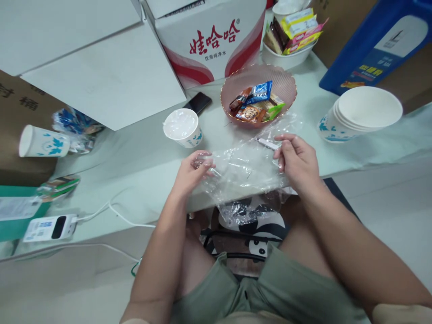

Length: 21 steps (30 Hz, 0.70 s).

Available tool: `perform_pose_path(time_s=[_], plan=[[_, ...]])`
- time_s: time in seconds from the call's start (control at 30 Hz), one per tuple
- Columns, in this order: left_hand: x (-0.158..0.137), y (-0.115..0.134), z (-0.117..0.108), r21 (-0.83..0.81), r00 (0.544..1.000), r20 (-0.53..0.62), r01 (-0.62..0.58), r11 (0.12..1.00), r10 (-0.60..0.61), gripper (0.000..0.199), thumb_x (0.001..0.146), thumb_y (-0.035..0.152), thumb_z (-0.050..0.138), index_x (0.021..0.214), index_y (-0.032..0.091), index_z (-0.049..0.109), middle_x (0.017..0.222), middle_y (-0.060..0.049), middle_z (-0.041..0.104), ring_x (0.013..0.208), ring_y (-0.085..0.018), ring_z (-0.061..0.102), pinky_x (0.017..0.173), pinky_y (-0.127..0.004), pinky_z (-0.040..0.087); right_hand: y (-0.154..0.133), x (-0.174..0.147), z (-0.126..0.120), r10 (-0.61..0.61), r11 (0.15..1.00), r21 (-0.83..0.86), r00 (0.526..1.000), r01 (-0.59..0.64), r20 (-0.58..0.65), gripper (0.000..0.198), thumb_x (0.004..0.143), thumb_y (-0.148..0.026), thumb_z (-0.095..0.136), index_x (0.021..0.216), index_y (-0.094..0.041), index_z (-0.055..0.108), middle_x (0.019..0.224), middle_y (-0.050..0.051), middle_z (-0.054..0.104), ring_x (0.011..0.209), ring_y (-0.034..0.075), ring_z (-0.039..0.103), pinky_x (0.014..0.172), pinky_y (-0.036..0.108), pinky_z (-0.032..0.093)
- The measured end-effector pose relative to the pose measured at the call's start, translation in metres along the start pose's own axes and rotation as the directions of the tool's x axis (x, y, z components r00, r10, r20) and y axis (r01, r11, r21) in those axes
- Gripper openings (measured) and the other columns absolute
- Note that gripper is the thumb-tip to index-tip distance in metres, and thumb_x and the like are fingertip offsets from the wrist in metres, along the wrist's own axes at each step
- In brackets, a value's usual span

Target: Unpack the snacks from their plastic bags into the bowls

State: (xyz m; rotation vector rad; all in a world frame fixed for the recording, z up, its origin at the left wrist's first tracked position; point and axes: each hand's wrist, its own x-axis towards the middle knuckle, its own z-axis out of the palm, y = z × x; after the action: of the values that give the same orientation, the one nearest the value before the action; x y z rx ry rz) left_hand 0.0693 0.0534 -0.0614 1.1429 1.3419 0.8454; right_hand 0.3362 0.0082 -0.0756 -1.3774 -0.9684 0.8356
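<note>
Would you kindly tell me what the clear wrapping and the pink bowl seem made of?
The wrapping looks like thin, glossy plastic film: transparent, crinkled, catching bright glints. The bowl looks shiny and translucent, ribbed, gold-edged; glass or plastic, I cannot tell.

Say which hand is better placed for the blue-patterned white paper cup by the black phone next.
Probably the left hand: it is nearer that white paper cup, though at the crinkled clear plastic's edge. The right hand is farther off, pinching a slim pale object.
</note>
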Motion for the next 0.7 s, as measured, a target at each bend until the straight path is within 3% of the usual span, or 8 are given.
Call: perform_pose_path(time_s=[0.13,0.23,0.33,0.43,0.5,0.6,0.7], plan=[[0.000,0.002,0.000,-0.129,0.984,-0.155,-0.107,0.986,0.086,0.044,0.076,0.058,0.070,0.063,0.018,0.058,0.046,0.002,0.057,0.031,-0.006,0.042,0.033,-0.019,0.026,-0.005,-0.003,0.000,-0.036,0.999,0.007,0.999,0.036,0.000,0.014,0.090,-0.035,0.065,0.096,-0.023,0.070,0.069,-0.003,0.067,0.037,0.005,0.041,0.037,0.021,0.031],[0.001,0.008,-0.006,-0.293,0.965,-0.218,-0.206,0.934,0.144,0.049,0.069,0.064,0.074,0.064,0.019,0.057,0.043,0.005,0.053,0.030,-0.004,0.035,0.032,-0.017,0.022,-0.007,-0.005,-0.001,-0.109,0.993,0.042,0.992,0.112,-0.060,0.017,0.092,-0.039,0.063,0.093,-0.024,0.069,0.072,-0.002,0.069,0.039,0.006,0.041,0.038,0.022,0.032],[-0.001,0.011,-0.012,-0.307,0.998,-0.008,-0.069,0.949,0.070,0.052,0.056,0.060,0.086,0.077,0.019,0.063,0.056,0.002,0.064,0.042,-0.008,0.054,0.039,-0.017,0.038,-0.005,-0.004,-0.002,-0.141,0.986,0.075,0.981,0.152,-0.130,0.022,0.095,-0.046,0.059,0.096,-0.025,0.066,0.068,-0.002,0.068,0.041,0.007,0.046,0.040,0.023,0.035],[-0.003,0.008,-0.015,-0.120,0.986,0.163,0.052,0.991,-0.033,0.046,0.054,0.044,0.092,0.080,0.018,0.065,0.063,0.000,0.068,0.049,-0.011,0.061,0.046,-0.020,0.046,-0.002,-0.001,-0.005,-0.124,0.984,0.107,0.983,0.139,-0.137,0.025,0.092,-0.048,0.063,0.105,-0.027,0.063,0.073,-0.001,0.070,0.050,0.010,0.055,0.050,0.024,0.046],[-0.002,0.004,-0.015,-0.078,0.994,0.114,0.009,0.997,0.000,0.041,0.061,0.043,0.089,0.081,0.018,0.064,0.061,0.001,0.067,0.047,-0.011,0.060,0.046,-0.019,0.045,-0.001,0.001,-0.008,-0.077,0.990,0.111,0.996,0.082,-0.051,0.030,0.085,-0.044,0.072,0.107,-0.027,0.063,0.080,0.000,0.072,0.059,0.012,0.061,0.059,0.027,0.053],[-0.001,0.001,-0.016,-0.109,0.999,-0.005,-0.042,0.993,0.041,0.043,0.070,0.052,0.081,0.093,0.021,0.062,0.064,0.001,0.069,0.050,-0.012,0.064,0.046,-0.020,0.046,-0.001,0.002,-0.010,0.051,0.997,0.043,0.990,-0.057,0.128,0.027,0.074,-0.038,0.080,0.091,-0.024,0.065,0.081,0.002,0.073,0.066,0.014,0.065,0.065,0.029,0.056],[-0.001,0.001,-0.017,-0.048,0.998,0.063,0.011,0.999,-0.008,0.047,0.068,0.049,0.083,0.098,0.021,0.060,0.060,0.003,0.068,0.046,-0.013,0.063,0.045,-0.020,0.046,-0.004,0.002,-0.011,0.097,0.993,0.060,0.991,-0.103,0.094,0.023,0.076,-0.038,0.077,0.083,-0.024,0.060,0.076,0.000,0.072,0.064,0.013,0.066,0.064,0.028,0.057]])
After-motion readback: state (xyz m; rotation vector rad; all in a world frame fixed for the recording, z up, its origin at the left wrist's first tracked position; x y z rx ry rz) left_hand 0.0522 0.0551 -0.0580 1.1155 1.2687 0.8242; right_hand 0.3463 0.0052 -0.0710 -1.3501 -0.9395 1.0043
